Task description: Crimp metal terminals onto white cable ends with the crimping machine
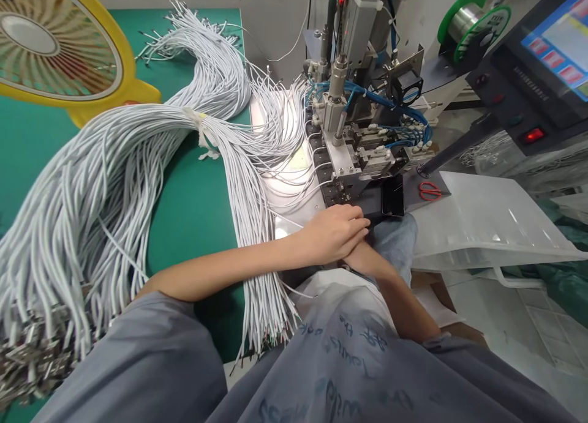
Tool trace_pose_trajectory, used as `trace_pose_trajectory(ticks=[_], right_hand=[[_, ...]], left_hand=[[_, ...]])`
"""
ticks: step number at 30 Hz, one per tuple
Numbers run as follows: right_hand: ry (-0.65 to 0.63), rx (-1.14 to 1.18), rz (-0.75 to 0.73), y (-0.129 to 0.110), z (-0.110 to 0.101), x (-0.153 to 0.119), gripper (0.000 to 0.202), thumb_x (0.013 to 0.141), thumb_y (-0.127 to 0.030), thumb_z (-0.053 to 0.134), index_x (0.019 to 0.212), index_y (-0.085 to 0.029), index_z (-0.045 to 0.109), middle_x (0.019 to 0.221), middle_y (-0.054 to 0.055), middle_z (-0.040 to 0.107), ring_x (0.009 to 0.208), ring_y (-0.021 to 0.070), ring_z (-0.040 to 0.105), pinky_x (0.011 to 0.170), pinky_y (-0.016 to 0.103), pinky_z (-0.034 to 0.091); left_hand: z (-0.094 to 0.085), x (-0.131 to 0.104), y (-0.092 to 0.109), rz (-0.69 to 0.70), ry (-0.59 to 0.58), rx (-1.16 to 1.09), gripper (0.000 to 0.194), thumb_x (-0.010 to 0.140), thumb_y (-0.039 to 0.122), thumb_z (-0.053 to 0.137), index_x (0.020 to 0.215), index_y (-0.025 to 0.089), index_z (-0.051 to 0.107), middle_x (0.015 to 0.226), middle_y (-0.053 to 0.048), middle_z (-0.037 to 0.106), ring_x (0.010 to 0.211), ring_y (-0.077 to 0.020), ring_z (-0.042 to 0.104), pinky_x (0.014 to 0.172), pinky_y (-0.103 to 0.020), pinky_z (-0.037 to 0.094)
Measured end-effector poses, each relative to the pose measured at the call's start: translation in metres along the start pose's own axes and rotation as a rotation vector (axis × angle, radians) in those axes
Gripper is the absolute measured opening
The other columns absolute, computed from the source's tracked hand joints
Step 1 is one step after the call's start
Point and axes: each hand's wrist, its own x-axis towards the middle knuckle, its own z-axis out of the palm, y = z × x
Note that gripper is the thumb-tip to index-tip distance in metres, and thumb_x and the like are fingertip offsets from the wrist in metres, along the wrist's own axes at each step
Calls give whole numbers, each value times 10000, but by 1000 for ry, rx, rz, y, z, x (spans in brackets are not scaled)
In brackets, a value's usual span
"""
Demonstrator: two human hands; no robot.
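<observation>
My left hand point(337, 232) reaches across the front of a benchtop machine point(342, 147), its fingers together and bent over my right hand point(364, 258). The two hands touch. Most of my right hand's fingers are hidden beneath the left, and whatever lies under both hands cannot be seen. Close to the left wrist, a bundle of white cables point(250, 215) hangs over the table edge, with bare coloured wire ends low down. Single white cables run from the bundle into a row of slots point(321, 160) along the machine's left side.
A larger cable bundle point(92, 166) with metal connectors covers the green mat point(184, 215). A yellow fan point(110, 37) stands at upper left. Right of the machine are a phone point(392, 196), red scissors point(429, 191), a solder wire spool point(466, 22), a control screen point(560, 43) and a translucent tray point(487, 215).
</observation>
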Motion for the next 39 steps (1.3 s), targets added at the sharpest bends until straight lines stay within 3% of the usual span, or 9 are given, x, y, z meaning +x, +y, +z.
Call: trace_pose_trajectory(ticks=[4, 6, 9, 15, 22, 26, 31, 36, 39], right_hand=[[-14, 63, 100, 1, -28, 0, 133, 727, -157, 487, 717, -174, 619, 705, 22, 630, 720, 169, 586, 664, 286, 483], [90, 103, 157, 1, -44, 1, 77, 727, -204, 548, 698, -157, 602, 651, 0, 602, 616, 134, 548, 562, 250, 441], [278, 173, 137, -1, -57, 2, 113, 674, -245, 662, 674, -166, 581, 620, -22, 577, 563, 102, 521, 545, 235, 433], [537, 385, -49, -1, -42, 7, 191, 642, -265, 728, 743, -196, 581, 628, -35, 579, 496, 84, 509, 499, 233, 438], [697, 443, -111, 6, -19, 12, 135, 707, -312, 693, 716, -190, 634, 722, -15, 553, 532, 69, 468, 484, 232, 392], [667, 372, -82, 4, -19, 11, 125, 728, -316, 673, 753, -195, 684, 712, -5, 537, 576, 86, 476, 511, 244, 394], [549, 252, -102, -5, -40, 10, 127, 721, -304, 660, 721, -191, 718, 676, 7, 547, 603, 105, 483, 521, 251, 391], [403, 89, -22, -10, -61, 10, 156, 689, -309, 667, 635, -163, 688, 521, -29, 446, 494, 79, 346, 450, 237, 286], [393, 91, -20, -9, -60, 11, 162, 677, -308, 664, 603, -164, 665, 494, -35, 409, 484, 80, 315, 457, 244, 281]], left_hand=[[3, 0, -7, -59, 8, -187, 345, 968, 304, 315, 1080, 108, 575, 979, -108, 587, 884, -179, 571, 767, -288, 448], [6, 2, -15, -97, 18, -276, 317, 954, 333, 374, 1107, 124, 558, 946, -86, 587, 842, -165, 577, 720, -267, 449], [11, 5, -27, -103, 103, -353, 257, 919, 247, 462, 1133, 142, 556, 898, -56, 594, 795, -141, 575, 683, -240, 439], [4, 6, -29, -77, 253, -403, 160, 870, 134, 477, 822, 143, 630, 738, -10, 589, 668, -93, 556, 633, -202, 427], [-1, 7, -27, -62, 348, -468, 143, 844, 151, 528, 805, 142, 666, 695, -11, 585, 631, -83, 539, 567, -181, 421], [0, 8, -28, -44, 371, -524, 166, 870, 191, 529, 802, 134, 670, 689, -22, 602, 641, -88, 551, 587, -187, 433], [0, 6, -34, 1, 299, -464, 180, 876, 144, 485, 870, 144, 665, 665, 0, 568, 609, -79, 524, 572, -176, 403], [1, 5, -40, 61, 217, -335, 255, 854, 83, 402, 934, 133, 640, 728, -12, 538, 638, -91, 508, 585, -192, 386], [4, 5, -41, 58, 215, -316, 250, 861, 91, 395, 943, 134, 628, 755, -15, 530, 649, -92, 507, 587, -193, 386]])
